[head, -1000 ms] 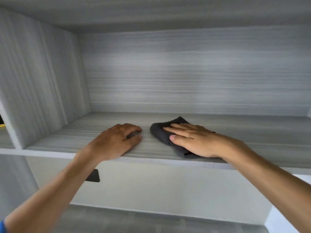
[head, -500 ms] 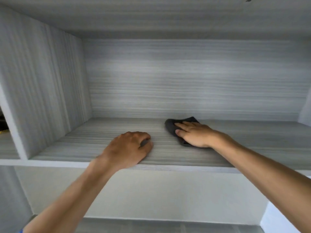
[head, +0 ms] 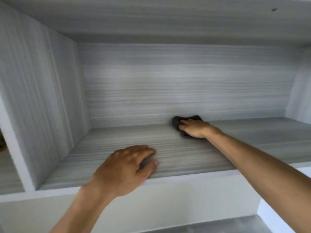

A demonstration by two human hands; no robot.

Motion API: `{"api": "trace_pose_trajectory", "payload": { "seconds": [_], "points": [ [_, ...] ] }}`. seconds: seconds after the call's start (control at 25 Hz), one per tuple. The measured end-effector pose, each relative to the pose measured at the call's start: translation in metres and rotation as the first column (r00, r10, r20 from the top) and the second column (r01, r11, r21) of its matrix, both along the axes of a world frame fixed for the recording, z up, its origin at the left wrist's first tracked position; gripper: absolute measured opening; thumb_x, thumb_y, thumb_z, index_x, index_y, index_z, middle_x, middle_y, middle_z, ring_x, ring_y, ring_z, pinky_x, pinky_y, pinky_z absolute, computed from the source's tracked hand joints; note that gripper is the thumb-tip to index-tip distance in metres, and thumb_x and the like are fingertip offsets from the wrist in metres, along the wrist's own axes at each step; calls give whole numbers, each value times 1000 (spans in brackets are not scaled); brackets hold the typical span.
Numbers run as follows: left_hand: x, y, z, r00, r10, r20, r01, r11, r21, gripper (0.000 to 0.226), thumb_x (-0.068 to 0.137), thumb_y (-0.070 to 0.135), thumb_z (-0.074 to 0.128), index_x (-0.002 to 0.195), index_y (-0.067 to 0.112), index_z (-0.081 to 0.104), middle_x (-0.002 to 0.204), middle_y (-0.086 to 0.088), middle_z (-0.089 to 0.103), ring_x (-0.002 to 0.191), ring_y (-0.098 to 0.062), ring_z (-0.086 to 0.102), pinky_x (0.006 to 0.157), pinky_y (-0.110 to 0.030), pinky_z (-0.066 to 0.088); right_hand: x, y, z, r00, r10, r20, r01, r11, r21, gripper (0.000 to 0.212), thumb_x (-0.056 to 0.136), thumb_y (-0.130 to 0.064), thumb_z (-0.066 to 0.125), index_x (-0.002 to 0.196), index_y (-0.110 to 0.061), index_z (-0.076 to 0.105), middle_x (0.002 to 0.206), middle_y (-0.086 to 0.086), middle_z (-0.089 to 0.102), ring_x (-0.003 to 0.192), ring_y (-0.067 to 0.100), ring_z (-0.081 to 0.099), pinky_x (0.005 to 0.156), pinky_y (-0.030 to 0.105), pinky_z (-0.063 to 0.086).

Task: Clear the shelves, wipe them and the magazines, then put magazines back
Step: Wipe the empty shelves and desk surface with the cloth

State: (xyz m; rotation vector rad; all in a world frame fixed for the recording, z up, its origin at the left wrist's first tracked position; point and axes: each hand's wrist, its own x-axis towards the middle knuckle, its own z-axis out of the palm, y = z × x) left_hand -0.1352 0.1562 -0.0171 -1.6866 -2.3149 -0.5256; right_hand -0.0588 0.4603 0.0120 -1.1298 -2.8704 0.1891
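Right hand [head: 195,129] presses one cloth [head: 176,123] flat-fingered; left hand [head: 124,167] rests loosely on one shelf [head: 218,157].

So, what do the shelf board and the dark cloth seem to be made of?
Shelf board: probably laminated or veneered board, not surely solid wood; pale grey with fine straight grain lines, a matte look, and a plain white front edge. Cloth: likely a soft fabric, perhaps microfibre; dark grey, dull, and it folds and bunches under the right hand pressing on it. The picture is too blurred to show the weave.
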Motion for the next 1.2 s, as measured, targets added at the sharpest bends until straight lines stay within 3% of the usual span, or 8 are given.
{"api": "trace_pose_trajectory", "payload": {
  "seconds": [0.28, 0.4, 0.52, 0.64, 0.76, 0.84, 0.96, 1.2],
  "points": [
    [2, -6, 5, 999, -44, 5, 44, 999, -26, 49, 98, 61, 28, 140, 41, 44, 147, 23, 42, 134, -3, 40, 107, -23, 31, 19, -111, -6, 909, 398, -126, -402, 916, -4, 51, 103, -51, 37, 153, -44, 29, 163, -17, 22, 150, 7, 15, 123, 34, 11],
    [4, -8, 5, 1000, -19, 0, 19, 999, -44, 63, 86, 67, 18, 136, 40, 46, 144, 24, 46, 132, -5, 43, 104, -23, 33, 89, -74, -6, 980, 123, -155, -122, 992, 11, 50, 102, -51, 39, 151, -43, 34, 161, -17, 27, 149, 11, 22, 121, 34, 17],
    [9, -9, 7, 1000, 14, -4, -14, 999, -30, 48, 95, 62, 28, 129, 36, 51, 137, 18, 54, 125, -13, 51, 97, -27, 40, 122, -48, -5, 980, -174, -98, 179, 982, 53, 54, 101, -57, 35, 152, -42, 32, 163, -11, 26, 149, 18, 24, 120, 39, 20],
    [10, -7, 8, 999, 36, 1, -36, 999, -32, 33, 100, 48, 35, 122, 31, 53, 129, 10, 61, 117, -23, 56, 91, -32, 44, 104, -75, -10, 978, -173, -114, 183, 980, 84, 55, 100, -58, 30, 151, -41, 33, 162, -8, 30, 148, 20, 27, 118, 42, 25],
    [7, -9, 8, 998, 47, 48, -45, 998, -44, 31, 101, 44, 34, 121, 31, 55, 130, 7, 61, 117, -26, 55, 93, -34, 45, 83, -147, -28, 947, -48, -319, 139, 953, 269, 52, 96, -54, 26, 134, -37, 56, 142, -5, 57, 132, 24, 50, 107, 42, 39],
    [6, -9, 9, 995, 57, 82, -52, 996, -68, 32, 101, 45, 34, 124, 35, 54, 134, 7, 59, 120, -27, 54, 96, -36, 44, 94, -177, -49, 868, 110, -485, 151, 870, 469, 53, 91, -50, 27, 114, -29, 70, 114, -6, 72, 111, 22, 64, 93, 41, 47],
    [7, -11, 11, 994, 65, 83, -58, 995, -82, 32, 101, 46, 35, 125, 37, 54, 136, 8, 58, 121, -27, 54, 95, -35, 44, 142, -146, -67, 757, 246, -606, 187, 807, 560, 38, 95, -39, 42, 100, -17, 72, 98, -3, 74, 97, 22, 67, 84, 42, 50],
    [10, -9, 9, 997, 71, 37, -68, 995, -74, 29, 101, 44, 34, 116, 30, 56, 127, 5, 63, 114, -28, 58, 87, -35, 45, 174, -119, -80, 627, -73, -776, 616, 656, 436, 35, 96, -31, 43, 81, -11, 68, 82, 9, 70, 83, 36, 63, 84, 45, 45]
  ]
}}
